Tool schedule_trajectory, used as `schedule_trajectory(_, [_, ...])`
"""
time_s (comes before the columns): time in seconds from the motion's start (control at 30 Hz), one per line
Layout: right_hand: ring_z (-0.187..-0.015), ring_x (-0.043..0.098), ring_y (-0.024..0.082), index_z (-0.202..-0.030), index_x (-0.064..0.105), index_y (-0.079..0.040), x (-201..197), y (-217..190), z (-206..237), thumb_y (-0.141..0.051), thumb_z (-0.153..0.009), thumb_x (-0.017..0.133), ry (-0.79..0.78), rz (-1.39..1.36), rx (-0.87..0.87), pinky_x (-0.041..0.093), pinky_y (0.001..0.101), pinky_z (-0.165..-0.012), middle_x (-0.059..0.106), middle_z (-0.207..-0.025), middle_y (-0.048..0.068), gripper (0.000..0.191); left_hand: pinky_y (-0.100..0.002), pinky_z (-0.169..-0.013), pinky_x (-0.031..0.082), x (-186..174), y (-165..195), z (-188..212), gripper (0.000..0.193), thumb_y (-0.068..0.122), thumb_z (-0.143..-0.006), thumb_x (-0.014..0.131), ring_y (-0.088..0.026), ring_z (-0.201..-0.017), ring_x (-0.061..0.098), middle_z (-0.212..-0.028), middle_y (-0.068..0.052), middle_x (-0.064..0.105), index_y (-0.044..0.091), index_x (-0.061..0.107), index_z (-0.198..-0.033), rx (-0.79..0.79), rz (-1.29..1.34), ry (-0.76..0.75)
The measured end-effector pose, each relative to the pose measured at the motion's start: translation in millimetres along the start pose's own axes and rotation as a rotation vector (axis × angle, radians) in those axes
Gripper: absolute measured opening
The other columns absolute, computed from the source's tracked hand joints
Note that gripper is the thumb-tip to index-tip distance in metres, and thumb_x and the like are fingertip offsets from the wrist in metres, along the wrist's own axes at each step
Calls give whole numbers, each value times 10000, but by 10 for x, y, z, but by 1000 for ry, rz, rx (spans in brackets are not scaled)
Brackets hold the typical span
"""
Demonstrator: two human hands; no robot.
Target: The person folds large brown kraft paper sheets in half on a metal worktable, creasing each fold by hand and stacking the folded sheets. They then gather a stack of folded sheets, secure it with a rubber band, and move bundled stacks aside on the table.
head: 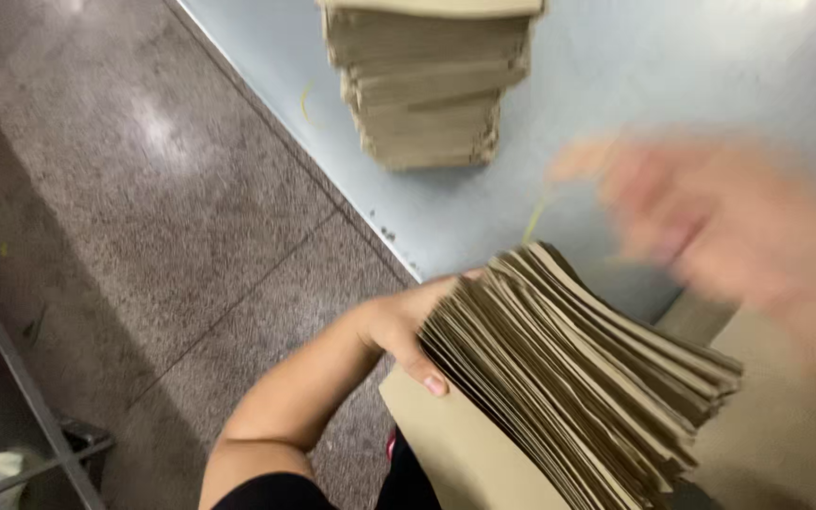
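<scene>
Head view: your left hand (399, 331) is clamped on the near edge of a thick bundle of brown paper envelopes (578, 378), thumb pressed down on the side, fingers curled around behind. The bundle stands fanned on its edges, tilted, just this side of the pale blue table (635, 57), and it rests on a flat brown sheet (455, 444) below it. Your right hand (729, 217) sweeps above the bundle, apart from it, and it is too blurred to tell whether it is open or closed on anything. Beyond the bundle, further onto the table, stands a second tall stack of the same brown envelopes (427, 85), squared up and well apart. To the left of the table runs the speckled floor (144, 189). To handle this well, I'd judge you want that left grip firm and low, since the upper edges are splaying out and loose ones could slide off the far side. Bring the right hand down square on top to tap the edges level.
</scene>
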State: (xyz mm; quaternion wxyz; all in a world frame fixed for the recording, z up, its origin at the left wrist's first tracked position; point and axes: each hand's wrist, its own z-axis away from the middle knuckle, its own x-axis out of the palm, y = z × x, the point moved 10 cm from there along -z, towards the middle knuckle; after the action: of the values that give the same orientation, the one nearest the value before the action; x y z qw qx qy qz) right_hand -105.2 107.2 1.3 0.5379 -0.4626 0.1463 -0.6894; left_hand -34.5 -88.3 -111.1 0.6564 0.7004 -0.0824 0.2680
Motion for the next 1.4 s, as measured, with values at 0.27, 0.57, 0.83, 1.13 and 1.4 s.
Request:
schedule_trajectory(0.27, [-553,528,90,-1380,642,-34,-139,-77,87,-176,-991,648,-182,317,-172,485,277,-479,682,-849,4,414,-381,-1192,422,92,439,-177,1033,295,-677,918,-267,-1363,544,-1447,-159,569,-6,424,-1533,-37,-473,185])
schedule_trajectory(0.57, [-769,647,235,-766,651,-131,1122,670,844,-456,-947,698,-836,1648,-285,537,404,-926,655,-746,43,375,-416,-1221,365,-45,163,153,1211,175,-595,933,-346,-1422,493,-1524,-259,507,-11,313,-1618,-83,30,551])
schedule_trajectory(0.83, [-719,621,155,-790,657,-153,38,156,139,-496,-1004,521,-513,1449,-835,392,539,-1128,627,-718,-20,426,-556,-1192,470,84,567,625,1275,217,-627,923,-407,-1454,547,-1595,-234,482,88,168,-1646,303,-198,567])
schedule_trajectory(1.13, [-901,675,216,-998,685,-55,332,344,692,-454,-1048,522,-603,767,-578,556,407,-838,719,-892,69,434,-514,-1041,568,-175,562,560,1081,264,-614,829,-413,-1207,647,-1311,-280,608,-62,319,-1509,184,96,919])
schedule_trajectory(1.4, [-1008,679,220,-1105,746,-110,614,626,894,-518,-940,734,-502,1461,-558,516,385,-838,735,-1058,33,440,-478,-965,593,-199,200,411,992,255,-652,806,-370,-1115,693,-1283,-290,619,-90,393,-1485,142,389,940])
